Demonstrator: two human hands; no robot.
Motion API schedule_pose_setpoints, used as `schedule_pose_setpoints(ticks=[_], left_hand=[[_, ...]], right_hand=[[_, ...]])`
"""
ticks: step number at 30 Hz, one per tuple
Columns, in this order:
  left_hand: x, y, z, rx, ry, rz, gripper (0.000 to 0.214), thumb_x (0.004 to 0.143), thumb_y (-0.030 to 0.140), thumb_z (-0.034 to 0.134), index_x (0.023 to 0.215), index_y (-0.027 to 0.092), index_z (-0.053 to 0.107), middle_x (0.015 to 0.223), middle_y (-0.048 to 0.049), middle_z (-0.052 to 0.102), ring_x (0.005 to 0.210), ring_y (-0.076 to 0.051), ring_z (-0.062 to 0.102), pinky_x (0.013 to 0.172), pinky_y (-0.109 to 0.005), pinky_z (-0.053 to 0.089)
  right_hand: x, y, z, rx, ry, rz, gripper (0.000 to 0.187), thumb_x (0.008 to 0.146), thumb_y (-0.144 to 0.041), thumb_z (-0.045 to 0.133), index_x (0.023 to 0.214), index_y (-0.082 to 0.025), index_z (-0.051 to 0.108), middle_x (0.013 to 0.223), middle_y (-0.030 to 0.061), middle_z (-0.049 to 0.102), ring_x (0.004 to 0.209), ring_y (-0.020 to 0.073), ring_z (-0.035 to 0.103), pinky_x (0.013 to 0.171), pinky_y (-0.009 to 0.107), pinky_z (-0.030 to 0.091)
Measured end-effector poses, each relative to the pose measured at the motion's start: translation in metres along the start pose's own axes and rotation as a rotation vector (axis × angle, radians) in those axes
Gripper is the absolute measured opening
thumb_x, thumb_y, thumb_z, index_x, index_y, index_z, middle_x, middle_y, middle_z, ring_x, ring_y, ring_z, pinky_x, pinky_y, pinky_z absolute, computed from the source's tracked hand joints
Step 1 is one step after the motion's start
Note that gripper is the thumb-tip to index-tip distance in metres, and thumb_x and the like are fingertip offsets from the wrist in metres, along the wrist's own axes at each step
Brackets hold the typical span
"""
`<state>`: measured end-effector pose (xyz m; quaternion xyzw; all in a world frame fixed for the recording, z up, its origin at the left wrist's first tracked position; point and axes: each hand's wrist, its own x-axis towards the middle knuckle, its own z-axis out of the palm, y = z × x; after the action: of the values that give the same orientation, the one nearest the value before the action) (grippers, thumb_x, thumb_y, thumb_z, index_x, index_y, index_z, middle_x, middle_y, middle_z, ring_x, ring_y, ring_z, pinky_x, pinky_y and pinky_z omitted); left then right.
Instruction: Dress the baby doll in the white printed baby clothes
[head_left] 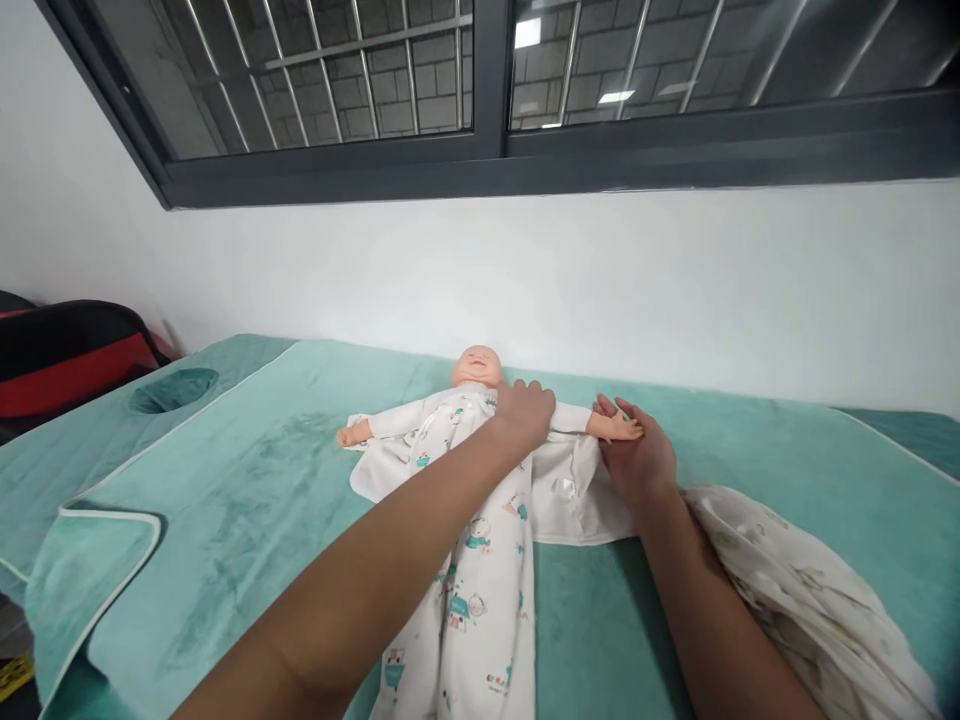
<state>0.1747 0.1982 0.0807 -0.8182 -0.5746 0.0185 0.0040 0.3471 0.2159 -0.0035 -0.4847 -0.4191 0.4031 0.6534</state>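
Note:
A baby doll (480, 367) lies on its back with its arms stretched sideways, dressed in a white printed baby garment (472, 590) with long plain sleeves. My left hand (527, 413) is closed over the doll's shoulder on the right side of the picture; its fingertips are partly hidden. My right hand (643, 452) curls around the doll's bare hand (615, 428) on that same side, which sticks out past the sleeve cuff. Beneath that arm, a white cloth flap (574, 490) spreads on the bed. The doll's other hand (354, 434) rests free on the left.
A green plush cover (247, 500) with pale piping lies under the doll and has a round hole (174, 390) at the left. A crumpled patterned cloth (810, 590) is beside my right forearm. Behind are a white wall and dark-framed window (491, 165). A red-and-black object (75, 360) stands far left.

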Motion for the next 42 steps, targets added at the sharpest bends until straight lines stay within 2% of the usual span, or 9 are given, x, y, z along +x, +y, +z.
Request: schedule_pose_setpoints(ticks=[4,8,14,18,23,29,32,36,42], left_hand=[[-0.017,-0.013,0.006,-0.04,0.086,0.035,0.031,0.089,0.03,0.05,0.117,0.017,0.055,0.123,-0.0133,0.057,0.116,-0.028,0.052,0.094,-0.042,0.043],[-0.051,-0.056,0.012,-0.32,0.308,-0.059,0.032,0.093,0.035,0.043,0.118,0.021,0.056,0.123,-0.0086,0.06,0.116,-0.024,0.053,0.098,-0.038,0.043],[-0.092,-0.105,0.06,-1.032,0.519,-0.254,0.032,0.092,0.039,0.048,0.119,0.024,0.055,0.133,-0.0047,0.054,0.124,-0.016,0.05,0.107,-0.029,0.037],[-0.098,-0.115,0.086,-1.266,0.576,-0.218,0.033,0.088,0.039,0.055,0.116,0.023,0.054,0.138,-0.006,0.05,0.129,-0.018,0.045,0.11,-0.031,0.032],[-0.096,-0.124,0.089,-1.318,0.535,-0.179,0.03,0.079,0.04,0.066,0.101,0.022,0.055,0.142,-0.0061,0.045,0.131,-0.023,0.042,0.109,-0.034,0.03],[-0.1,-0.122,0.084,-1.283,0.489,-0.185,0.037,0.075,0.041,0.069,0.103,0.023,0.055,0.142,-0.0057,0.044,0.128,-0.023,0.044,0.106,-0.032,0.034],[-0.1,-0.119,0.086,-1.203,0.581,-0.173,0.029,0.071,0.041,0.072,0.085,0.02,0.058,0.136,-0.006,0.045,0.127,-0.023,0.043,0.106,-0.032,0.033],[-0.103,-0.116,0.09,-1.031,0.777,-0.191,0.03,0.071,0.042,0.072,0.065,0.019,0.054,0.102,-0.004,0.054,0.103,-0.02,0.052,0.095,-0.03,0.039],[-0.115,-0.113,0.087,-1.129,0.58,-0.311,0.034,0.075,0.048,0.065,0.064,0.018,0.052,0.063,0.0046,0.048,0.068,-0.014,0.048,0.065,-0.025,0.039]], right_hand=[[-0.003,-0.002,0.0,0.158,0.065,0.107,0.026,0.077,-0.043,0.051,0.092,-0.021,0.055,0.113,0.0096,0.067,0.107,0.0222,0.064,0.09,0.039,0.052],[-0.027,-0.005,0.014,-0.394,0.103,-0.253,0.033,0.082,-0.041,0.052,0.106,-0.02,0.061,0.117,0.0098,0.065,0.115,0.0254,0.056,0.102,0.045,0.04],[-0.073,-0.002,0.054,-0.667,-0.538,-0.476,0.038,0.092,-0.04,0.046,0.125,-0.025,0.054,0.137,0.0063,0.054,0.132,0.022,0.042,0.117,0.049,0.014],[-0.072,0.001,0.061,-0.585,-0.606,-0.336,0.039,0.087,-0.045,0.055,0.122,-0.029,0.054,0.146,0.0038,0.045,0.137,0.0237,0.035,0.116,0.047,0.017],[-0.058,0.005,0.068,-0.51,-0.546,-0.17,0.043,0.075,-0.05,0.068,0.108,-0.027,0.056,0.148,0.0031,0.04,0.136,0.0281,0.035,0.112,0.046,0.028],[-0.056,0.007,0.077,-0.505,-0.526,-0.161,0.037,0.07,-0.049,0.073,0.093,-0.025,0.059,0.142,0.0033,0.043,0.134,0.0283,0.035,0.111,0.046,0.026],[-0.058,0.008,0.077,-0.476,-0.515,-0.198,0.031,0.068,-0.049,0.075,0.079,-0.022,0.062,0.136,0.0057,0.043,0.131,0.027,0.037,0.111,0.042,0.025],[-0.065,0.009,0.073,-0.301,-0.412,-0.224,0.031,0.067,-0.044,0.077,0.064,-0.02,0.058,0.116,0.0059,0.045,0.12,0.0238,0.042,0.105,0.036,0.03],[-0.076,0.003,0.061,0.015,-0.56,-0.072,0.038,0.075,-0.039,0.071,0.06,-0.019,0.043,0.075,-0.0017,0.043,0.072,0.0131,0.043,0.071,0.027,0.037]])
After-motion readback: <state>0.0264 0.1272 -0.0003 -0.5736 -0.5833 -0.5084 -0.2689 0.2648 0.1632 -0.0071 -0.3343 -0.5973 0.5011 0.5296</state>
